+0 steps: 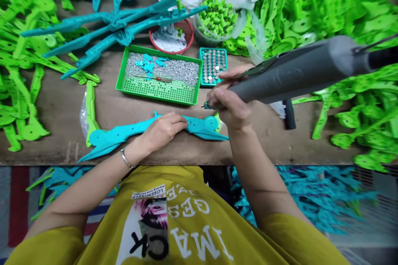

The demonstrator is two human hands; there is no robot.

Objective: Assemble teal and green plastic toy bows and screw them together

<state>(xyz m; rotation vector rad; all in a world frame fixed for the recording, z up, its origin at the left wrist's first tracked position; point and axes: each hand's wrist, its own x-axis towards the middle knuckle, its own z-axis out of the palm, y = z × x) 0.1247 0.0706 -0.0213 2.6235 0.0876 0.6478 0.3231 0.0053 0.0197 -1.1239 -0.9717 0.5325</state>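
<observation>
A long blue bow-shaped plastic part [124, 133] lies along the front of the table, with round bosses near both ends. My left hand [164, 130] rests over its middle, fingers closed against it; whether a small piece is between the fingertips is hidden. My right hand [231, 105] grips a grey electric screwdriver [289, 70] near its front end. The tool's tip points left, above the part's right half and apart from it. A lime green curved piece [90, 105] touches the part's left end, with another green bit showing behind its right end.
Beyond the part stand a green tray [158, 98] of screws holding a small screwdriver [163, 79], a teal tray [213, 51] of round metal pieces, a red basket [191, 35] and a tub [214, 40] of green bits. Blue assemblies [124, 35] and green piles [351, 20] flank them.
</observation>
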